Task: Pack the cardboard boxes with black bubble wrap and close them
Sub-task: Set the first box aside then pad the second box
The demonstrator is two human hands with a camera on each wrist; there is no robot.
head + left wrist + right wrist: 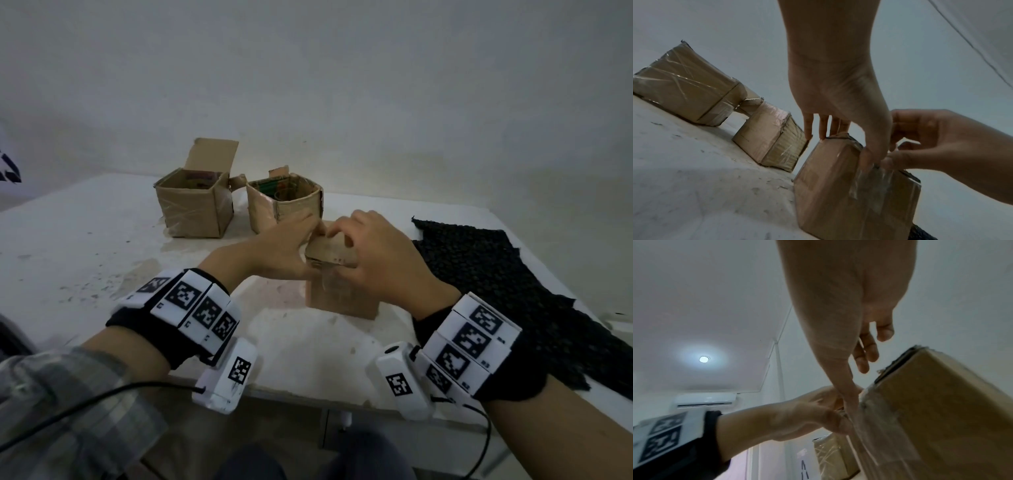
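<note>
A small closed cardboard box (340, 296) stands near the table's front, clear tape on its front face. A black edge of bubble wrap shows under its lid (898, 363). My left hand (301, 236) spans the box's top, fingers on the far edge (822, 129) and thumb on the taped front. My right hand (346, 246) arches over the lid from the right, fingertips on top and thumb pressed to the front face (851, 395) beside the left thumb. A sheet of black bubble wrap (496, 284) lies on the table to the right.
Two open cardboard boxes stand behind: a taped one with a raised flap (195, 209) at the left and a lower one (284, 205) beside it, both with items inside. The white table's (85, 240) front edge lies below my wrists. A wall runs behind the table.
</note>
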